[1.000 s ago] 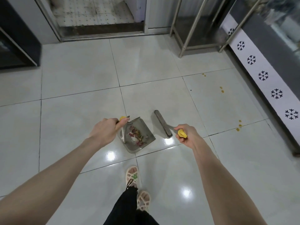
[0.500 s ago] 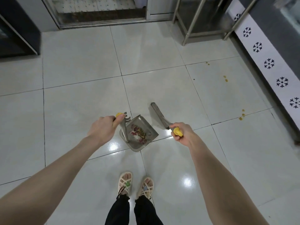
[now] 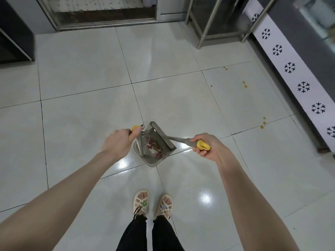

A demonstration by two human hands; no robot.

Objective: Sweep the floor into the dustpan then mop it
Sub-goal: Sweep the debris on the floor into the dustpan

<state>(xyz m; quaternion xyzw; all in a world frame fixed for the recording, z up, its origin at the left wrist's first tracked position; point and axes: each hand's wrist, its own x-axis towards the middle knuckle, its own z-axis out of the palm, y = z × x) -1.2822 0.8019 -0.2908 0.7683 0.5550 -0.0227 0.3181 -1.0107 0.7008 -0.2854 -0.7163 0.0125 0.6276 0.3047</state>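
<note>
- While the left hand (image 3: 119, 142) is clenched round the yellow-tipped dustpan handle (image 3: 140, 142), the dustpan (image 3: 154, 159) sits on the pale tiled floor (image 3: 81, 78) just ahead of the person's feet, its open mouth facing up-right in frame
- right hand (image 3: 206, 146) is wrapped round the yellow grip of the broom (image 3: 178, 139); grey shaft runs from that hand leftward down to the head
- broom head (image 3: 161, 134) lies across the dustpan's mouth, bristle edge at the lip; actual contact can't be told from this angle
- debris (image 3: 154, 147) inside the pan: reddish-brown bits plus a pale patch, piled mid-pan toward the back wall
- yellow spots (image 3: 262, 123) on the floor to the right, well apart from the pan; more of the same further up along the right side, near the grout lines
- white skirting strip with dark snowflake marks (image 3: 290, 67) runs along the right edge
- metal frame legs (image 3: 208, 24) stand top right, metal door threshold (image 3: 107, 24) top centre
- beige sandals (image 3: 152, 205) and black trousers at bottom centre, both feet flat on the tiles, near the pan's rear edge
</note>
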